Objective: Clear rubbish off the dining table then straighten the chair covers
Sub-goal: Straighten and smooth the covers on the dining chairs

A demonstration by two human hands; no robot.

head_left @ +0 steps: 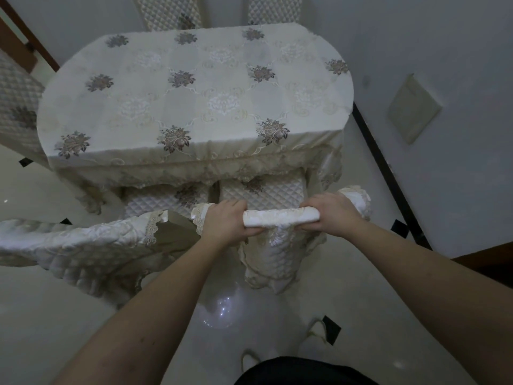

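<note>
Both hands are clamped on the top rail of the near chair, which is tucked in at the front edge of the dining table (194,87). The left hand (226,220) grips the rail toward its left end, fingers curled over the far side and thumb underneath; the right hand (331,215) does the same toward the right end, and the two sit apart with a stretch of the cream chair cover (280,218) bunched between them. That cover wraps the rail and hangs down the back of the chair in quilted folds with a lace-trimmed hem. Beyond the rail, the chair's quilted seat cushion (263,191) lies half under the drooping tablecloth edge. Just to the left stands a second chair (83,243), its cover draped over the backrest with a lace corner flapping open near the left hand. The table wears a pale floral cloth, and no container shows on it. More quilted chair backs (169,12) stand at the far side, and another at the left edge. A flat pale square (413,109) lies on the floor to the right, possibly a mat or panel, though the dim view leaves that unsure.
</note>
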